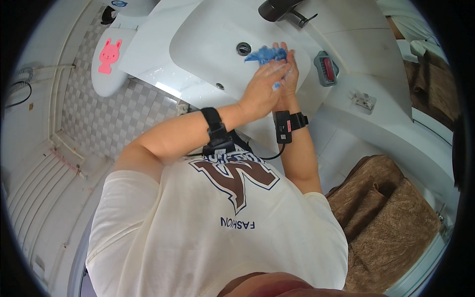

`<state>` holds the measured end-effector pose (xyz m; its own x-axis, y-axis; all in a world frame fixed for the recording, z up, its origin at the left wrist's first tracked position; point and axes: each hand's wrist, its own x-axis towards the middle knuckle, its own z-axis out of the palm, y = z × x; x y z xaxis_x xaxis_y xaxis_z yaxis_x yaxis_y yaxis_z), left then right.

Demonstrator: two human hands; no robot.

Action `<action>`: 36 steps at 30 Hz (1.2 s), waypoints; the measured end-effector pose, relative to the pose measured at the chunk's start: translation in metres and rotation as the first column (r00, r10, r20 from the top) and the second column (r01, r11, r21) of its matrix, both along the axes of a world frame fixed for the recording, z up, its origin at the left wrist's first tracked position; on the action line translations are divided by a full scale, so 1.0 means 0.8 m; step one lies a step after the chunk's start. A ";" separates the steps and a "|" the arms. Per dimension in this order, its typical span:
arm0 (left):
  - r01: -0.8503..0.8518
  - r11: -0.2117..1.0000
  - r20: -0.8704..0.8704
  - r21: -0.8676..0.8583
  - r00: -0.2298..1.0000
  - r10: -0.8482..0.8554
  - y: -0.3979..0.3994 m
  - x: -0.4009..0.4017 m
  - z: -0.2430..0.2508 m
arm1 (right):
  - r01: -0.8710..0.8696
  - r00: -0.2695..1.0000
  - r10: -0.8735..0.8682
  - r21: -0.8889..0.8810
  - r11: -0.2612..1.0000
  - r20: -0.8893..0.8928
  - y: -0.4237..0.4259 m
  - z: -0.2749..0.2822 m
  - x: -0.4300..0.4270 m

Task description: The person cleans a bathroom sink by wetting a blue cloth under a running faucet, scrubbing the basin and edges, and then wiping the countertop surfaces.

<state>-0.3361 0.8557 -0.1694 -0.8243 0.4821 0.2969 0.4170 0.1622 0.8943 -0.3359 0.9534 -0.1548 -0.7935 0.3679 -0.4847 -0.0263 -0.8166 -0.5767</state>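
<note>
Above the white washbasin [211, 41], my left hand [263, 87] lies across the palm and fingers of my right hand [292, 76]. Pressed between them is a crumpled, wet-looking blue cloth [268, 55]; its loose end sticks out to the left, near the drain [243, 49]. A small blue patch also shows between the hands, with whitish suds on the fingers. The fingertips of my right hand extend past the cloth. The dark faucet [278, 10] stands beyond the hands; whether water runs cannot be told. Black straps with small devices sit on both wrists.
A grey soap dish [321, 61] with a red bar [328, 69] lies on the basin's right rim. Brown towels [389, 237] hang at the lower right. To the left are a toilet lid [100, 81] with a pink rabbit sticker and a tiled floor [122, 115]. A mirror stands at the right.
</note>
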 end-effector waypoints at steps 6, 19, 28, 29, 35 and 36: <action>-0.055 0.992 0.205 -0.115 0.976 0.078 0.000 -0.095 -0.012 | -0.025 0.998 0.020 -0.074 0.997 -0.061 -0.046 -0.010 0.006; -0.204 0.967 0.971 0.150 0.215 -0.105 -0.006 -0.094 0.035 | -0.208 0.971 0.212 -0.043 0.977 0.115 -0.029 -0.003 0.003; -0.084 0.995 0.207 0.062 0.976 0.070 0.005 -0.093 -0.047 | -0.019 0.998 0.014 -0.074 0.997 -0.066 -0.041 -0.025 -0.008; -0.012 0.998 0.490 0.056 0.871 -0.017 -0.005 -0.114 -0.046 | 0.028 0.999 -0.026 -0.029 0.999 0.043 -0.054 -0.025 -0.009; -0.096 0.978 0.291 0.184 0.956 0.039 0.009 -0.022 -0.010 | -0.023 1.000 0.024 -0.058 0.998 0.006 0.017 -0.055 -0.015; -0.069 0.992 0.256 0.107 0.966 0.039 0.012 -0.030 -0.004 | -0.063 0.998 0.063 0.026 0.998 -0.006 0.008 -0.049 -0.006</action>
